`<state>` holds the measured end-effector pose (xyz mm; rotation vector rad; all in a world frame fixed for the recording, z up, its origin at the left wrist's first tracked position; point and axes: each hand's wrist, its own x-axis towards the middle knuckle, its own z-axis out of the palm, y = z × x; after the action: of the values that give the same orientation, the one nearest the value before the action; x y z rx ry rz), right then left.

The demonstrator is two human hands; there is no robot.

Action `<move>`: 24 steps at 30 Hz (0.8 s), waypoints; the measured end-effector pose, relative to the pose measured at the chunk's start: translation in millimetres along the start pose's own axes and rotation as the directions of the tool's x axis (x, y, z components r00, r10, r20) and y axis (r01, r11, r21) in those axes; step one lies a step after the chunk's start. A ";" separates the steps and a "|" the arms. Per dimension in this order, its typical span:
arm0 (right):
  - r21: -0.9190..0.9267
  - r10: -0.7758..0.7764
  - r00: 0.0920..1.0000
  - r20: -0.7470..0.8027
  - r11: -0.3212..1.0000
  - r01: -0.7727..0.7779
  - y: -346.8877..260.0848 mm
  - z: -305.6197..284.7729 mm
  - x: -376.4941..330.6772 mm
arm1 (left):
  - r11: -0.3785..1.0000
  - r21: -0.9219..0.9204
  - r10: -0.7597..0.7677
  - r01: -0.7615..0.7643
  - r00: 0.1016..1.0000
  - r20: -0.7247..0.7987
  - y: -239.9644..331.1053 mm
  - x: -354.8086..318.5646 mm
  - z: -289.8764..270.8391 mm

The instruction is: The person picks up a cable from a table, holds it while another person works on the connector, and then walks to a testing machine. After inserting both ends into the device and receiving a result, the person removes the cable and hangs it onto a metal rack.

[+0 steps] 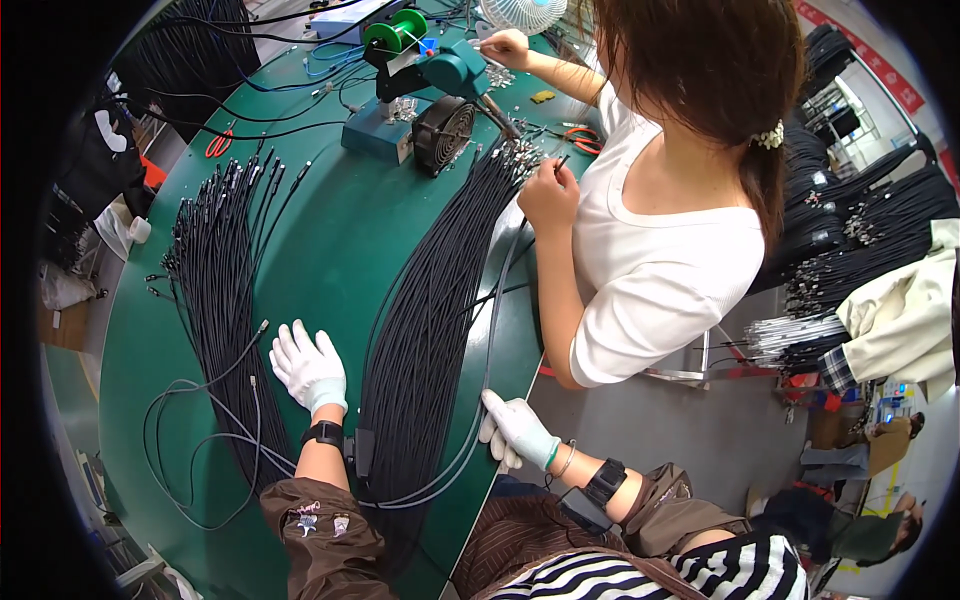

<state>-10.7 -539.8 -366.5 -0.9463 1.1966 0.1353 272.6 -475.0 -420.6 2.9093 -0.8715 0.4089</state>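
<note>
My left hand [307, 368], in a white glove, lies with its fingers stretched out on the green table [320, 260] between two bundles of black cables. Nothing shows in it. The left bundle [213, 270] lies beyond its fingertips; the right bundle [430, 300] runs close beside its wrist. At the table's near right edge is my right hand [520, 432], also gloved, its bent fingers apart and pointing left. Its fingertips are next to a loose grey cable [488, 365], and I see nothing gripped. Another grey cable [190, 450] lies in loops across the left bundle.
A co-worker in a white top [660, 270] stands at the right, one hand [550, 195] at the far cable ends. Before them is a blue-green bench machine [455, 70] with a green spool [395, 32]. Orange-handled scissors [219, 144] lie far left; more cables hang on racks [850, 240].
</note>
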 end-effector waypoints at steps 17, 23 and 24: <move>-0.027 0.020 1.000 0.011 0.999 -0.020 -3.4 -0.3 -1.8 | 1.000 0.013 0.023 -0.022 0.998 -0.058 -2.5 -1.6 10.4; -0.047 -0.016 1.000 -0.005 0.999 0.016 -4.4 0.7 -2.4 | 1.000 -0.011 0.005 -0.006 0.996 -0.093 0.8 1.4 3.7; -0.051 -0.003 1.000 -0.008 0.999 0.002 -3.7 0.7 -2.3 | 1.000 -0.016 0.004 -0.006 0.996 -0.088 1.0 1.5 3.4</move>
<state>-9.1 -540.8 -362.5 -0.9934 1.2042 0.1606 274.0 -477.1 -423.5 2.8504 -0.8652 0.5236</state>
